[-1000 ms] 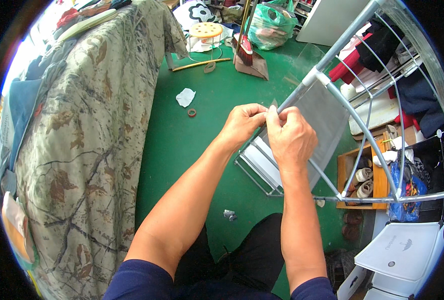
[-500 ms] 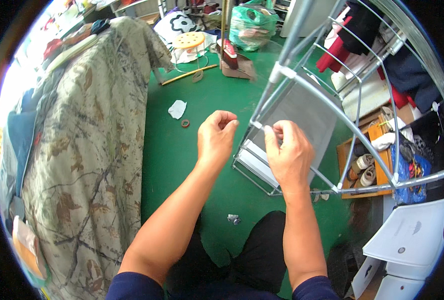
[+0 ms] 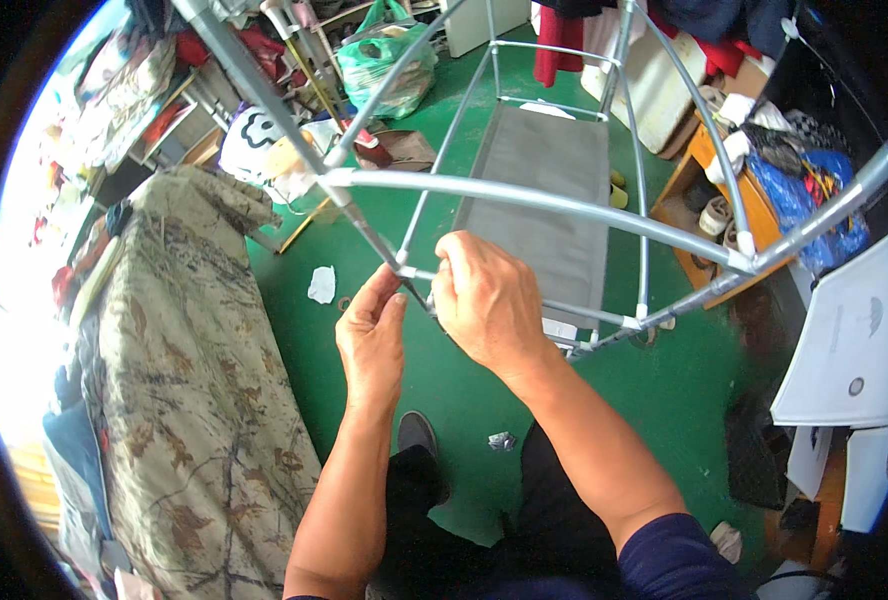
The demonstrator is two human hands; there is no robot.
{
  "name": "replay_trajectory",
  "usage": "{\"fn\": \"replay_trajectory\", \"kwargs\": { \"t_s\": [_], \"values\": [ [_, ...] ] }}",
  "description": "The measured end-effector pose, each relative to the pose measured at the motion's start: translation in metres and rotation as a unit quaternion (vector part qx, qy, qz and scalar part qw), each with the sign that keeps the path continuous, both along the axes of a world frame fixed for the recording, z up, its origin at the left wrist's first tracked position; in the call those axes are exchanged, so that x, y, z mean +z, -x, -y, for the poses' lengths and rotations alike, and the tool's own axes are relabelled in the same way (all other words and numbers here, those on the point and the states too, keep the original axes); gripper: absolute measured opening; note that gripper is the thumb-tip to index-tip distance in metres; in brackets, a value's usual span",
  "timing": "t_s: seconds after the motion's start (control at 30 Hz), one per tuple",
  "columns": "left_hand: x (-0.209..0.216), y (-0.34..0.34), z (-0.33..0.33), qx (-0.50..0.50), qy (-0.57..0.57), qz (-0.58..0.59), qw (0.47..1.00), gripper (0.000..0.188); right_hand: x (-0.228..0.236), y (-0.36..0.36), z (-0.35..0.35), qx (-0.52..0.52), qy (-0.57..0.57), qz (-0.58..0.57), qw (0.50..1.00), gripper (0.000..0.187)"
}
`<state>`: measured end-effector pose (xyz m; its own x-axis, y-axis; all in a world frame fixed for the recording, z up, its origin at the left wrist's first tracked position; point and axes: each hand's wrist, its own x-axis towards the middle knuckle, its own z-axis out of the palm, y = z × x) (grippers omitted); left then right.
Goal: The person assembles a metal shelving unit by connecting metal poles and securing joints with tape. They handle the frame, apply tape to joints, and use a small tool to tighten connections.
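A rack frame of grey metal tubes with white plastic joints (image 3: 339, 178) stands in front of me, tilted across the view. Inside it lies a grey fabric panel (image 3: 539, 175). My left hand (image 3: 372, 340) has its fingertips pinched at a tube by a white corner joint (image 3: 404, 271). Just to its right, my right hand (image 3: 492, 305) is closed, fingers curled down at the crossbar beside that same joint. Whatever its fingers hold is hidden under the hand.
A camouflage cloth (image 3: 204, 370) covers a long piece at left. On the green floor lie a white scrap (image 3: 322, 284) and a crumpled silver piece (image 3: 502, 441). A green plastic bag (image 3: 389, 68) sits far off. White panels (image 3: 844, 330) and a wooden shoe box (image 3: 699, 200) stand at right.
My view has shifted, and the frame now spans more of its middle. My hands have come closer together, both at the corner joint; the left reaches the tube and the right has curled over.
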<state>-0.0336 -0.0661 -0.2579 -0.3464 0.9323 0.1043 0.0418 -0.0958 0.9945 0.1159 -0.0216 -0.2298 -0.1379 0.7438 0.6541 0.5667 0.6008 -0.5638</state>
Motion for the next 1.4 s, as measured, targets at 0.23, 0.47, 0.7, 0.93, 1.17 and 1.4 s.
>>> {"fn": "replay_trajectory", "kwargs": {
  "t_s": [0.23, 0.47, 0.7, 0.93, 1.17, 1.4],
  "values": [
    [-0.005, 0.01, -0.01, -0.044, 0.0, 0.019, 0.999, 0.042, 0.002, -0.001, 0.0, -0.003, 0.002, -0.001, 1.0, 0.013],
    [0.0, 0.006, -0.015, -0.072, 0.001, 0.003, 0.997, 0.046, 0.002, -0.01, 0.002, 0.02, -0.016, -0.001, 1.0, 0.013],
    [-0.002, 0.005, -0.02, -0.099, -0.017, 0.011, 0.995, 0.051, -0.021, -0.035, 0.032, 0.131, -0.132, -0.107, 0.977, 0.019],
    [0.016, -0.016, 0.002, -0.018, -0.1, 0.004, 0.995, 0.052, -0.17, -0.143, 0.121, 0.071, 0.098, -0.068, 0.99, 0.019],
    [0.021, -0.027, -0.002, -0.009, -0.081, -0.022, 0.996, 0.048, -0.361, -0.242, 0.221, -0.207, 0.53, 0.14, 0.81, 0.029],
    [0.012, -0.026, -0.011, -0.033, -0.084, -0.022, 0.996, 0.047, -0.402, -0.237, 0.25, -0.198, 0.637, 0.199, 0.718, 0.049]
  ]
}}
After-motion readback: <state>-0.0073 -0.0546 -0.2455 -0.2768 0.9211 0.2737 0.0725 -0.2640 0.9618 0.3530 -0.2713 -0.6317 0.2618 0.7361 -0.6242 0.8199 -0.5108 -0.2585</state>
